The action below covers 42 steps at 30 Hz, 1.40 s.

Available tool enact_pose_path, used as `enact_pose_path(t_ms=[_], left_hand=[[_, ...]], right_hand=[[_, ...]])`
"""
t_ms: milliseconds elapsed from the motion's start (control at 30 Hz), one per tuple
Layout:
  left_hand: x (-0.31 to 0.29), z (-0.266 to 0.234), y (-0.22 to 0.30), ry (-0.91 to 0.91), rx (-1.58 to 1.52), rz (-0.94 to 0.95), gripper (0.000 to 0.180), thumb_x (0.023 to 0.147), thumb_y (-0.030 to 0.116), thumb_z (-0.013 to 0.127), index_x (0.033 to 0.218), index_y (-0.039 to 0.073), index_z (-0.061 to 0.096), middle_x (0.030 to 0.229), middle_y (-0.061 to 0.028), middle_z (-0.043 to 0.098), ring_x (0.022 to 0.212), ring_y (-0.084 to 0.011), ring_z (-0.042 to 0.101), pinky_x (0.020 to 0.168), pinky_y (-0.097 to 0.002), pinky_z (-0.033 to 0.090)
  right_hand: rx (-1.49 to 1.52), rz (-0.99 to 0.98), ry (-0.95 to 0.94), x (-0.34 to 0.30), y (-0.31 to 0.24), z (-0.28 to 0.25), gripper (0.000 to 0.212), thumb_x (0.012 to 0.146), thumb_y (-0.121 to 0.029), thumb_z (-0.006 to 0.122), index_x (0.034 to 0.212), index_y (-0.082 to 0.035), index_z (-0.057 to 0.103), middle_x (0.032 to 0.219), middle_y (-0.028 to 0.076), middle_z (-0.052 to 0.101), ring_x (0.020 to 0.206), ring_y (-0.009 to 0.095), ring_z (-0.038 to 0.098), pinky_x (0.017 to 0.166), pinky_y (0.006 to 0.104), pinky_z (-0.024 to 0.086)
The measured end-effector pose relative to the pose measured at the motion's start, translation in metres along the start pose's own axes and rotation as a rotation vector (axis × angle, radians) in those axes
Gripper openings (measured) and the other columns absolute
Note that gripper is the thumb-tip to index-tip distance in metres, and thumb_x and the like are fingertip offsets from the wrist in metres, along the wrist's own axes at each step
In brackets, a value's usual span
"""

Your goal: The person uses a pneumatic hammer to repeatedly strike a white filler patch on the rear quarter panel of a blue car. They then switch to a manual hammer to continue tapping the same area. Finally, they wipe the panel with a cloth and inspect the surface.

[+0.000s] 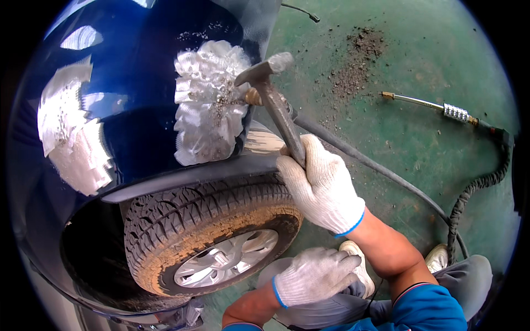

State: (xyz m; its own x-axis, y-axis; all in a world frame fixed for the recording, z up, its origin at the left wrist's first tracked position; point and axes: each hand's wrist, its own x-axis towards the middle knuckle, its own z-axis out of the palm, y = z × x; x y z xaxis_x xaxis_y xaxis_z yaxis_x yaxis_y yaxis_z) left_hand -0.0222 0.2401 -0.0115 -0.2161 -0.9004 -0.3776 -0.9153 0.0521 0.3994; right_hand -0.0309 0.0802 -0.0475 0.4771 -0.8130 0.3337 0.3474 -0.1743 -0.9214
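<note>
My right hand (327,185), in a white knit glove, is closed around the handle of a metal hammer (280,117). The hammer head is raised beside a ground-down bare-metal patch (207,105) on the blue car panel (143,77). Just behind the hammer, a brass-coloured cable end (254,97) is against the edge of that patch; how it is fixed there is hidden. My left hand (317,277), gloved too, lies over my bent leg with its fingers stretched out, holding nothing.
A muddy tyre (182,226) sits under the wheel arch. From the brass end a thick grey cable (375,170) crosses the green floor. A metal-tipped tool (455,112) on a sleeved cable lies at right, near scattered dirt (359,60). Another bare-metal patch (77,132) is at left.
</note>
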Motion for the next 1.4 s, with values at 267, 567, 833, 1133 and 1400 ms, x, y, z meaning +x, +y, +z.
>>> enact_pose_path(t_ms=[267,567,833,1133,1400], left_hand=[[0.001,0.003,-0.003,-0.018,-0.034,-0.025,0.025,0.100,0.031,0.064,0.114,0.011,0.064,0.089,-0.0119,0.070,0.079,-0.0262,0.074,0.068,-0.0411,0.058],[0.005,-0.007,0.006,-0.193,-0.081,-0.135,0.032,0.099,0.029,0.068,0.123,0.006,0.065,0.102,-0.0140,0.069,0.094,-0.0322,0.071,0.081,-0.0438,0.056],[0.009,-0.007,0.005,-0.187,-0.072,-0.113,0.032,0.100,0.030,0.067,0.121,0.007,0.066,0.101,-0.0145,0.069,0.094,-0.0321,0.071,0.082,-0.0440,0.056],[0.012,-0.003,0.002,-0.083,-0.005,-0.013,0.025,0.100,0.030,0.064,0.113,0.009,0.062,0.096,-0.0124,0.071,0.084,-0.0269,0.075,0.071,-0.0408,0.059],[0.012,-0.006,0.004,-0.116,-0.008,-0.039,0.027,0.099,0.028,0.066,0.116,0.008,0.064,0.095,-0.0128,0.071,0.085,-0.0286,0.073,0.073,-0.0413,0.058]], right_hand=[[0.007,0.039,-0.027,-0.002,0.000,0.000,0.026,0.101,-0.016,0.068,0.119,0.000,0.058,0.076,0.020,0.068,0.069,0.038,0.071,0.064,0.0463,0.056],[0.079,0.115,-0.036,0.005,0.001,-0.002,0.014,0.102,-0.014,0.066,0.108,-0.002,0.063,0.075,0.010,0.064,0.069,0.017,0.064,0.067,0.0367,0.053],[0.110,0.153,-0.070,0.008,0.001,-0.006,0.014,0.103,-0.014,0.067,0.107,-0.001,0.063,0.077,0.008,0.066,0.070,0.013,0.063,0.068,0.0347,0.054],[0.162,0.154,-0.045,0.009,0.000,-0.008,0.013,0.102,-0.013,0.067,0.106,-0.002,0.062,0.078,0.004,0.064,0.071,0.010,0.059,0.067,0.0325,0.052],[0.172,0.213,-0.127,0.010,-0.002,-0.014,0.013,0.103,-0.014,0.066,0.106,-0.002,0.063,0.081,0.003,0.063,0.075,0.010,0.059,0.070,0.0316,0.052]])
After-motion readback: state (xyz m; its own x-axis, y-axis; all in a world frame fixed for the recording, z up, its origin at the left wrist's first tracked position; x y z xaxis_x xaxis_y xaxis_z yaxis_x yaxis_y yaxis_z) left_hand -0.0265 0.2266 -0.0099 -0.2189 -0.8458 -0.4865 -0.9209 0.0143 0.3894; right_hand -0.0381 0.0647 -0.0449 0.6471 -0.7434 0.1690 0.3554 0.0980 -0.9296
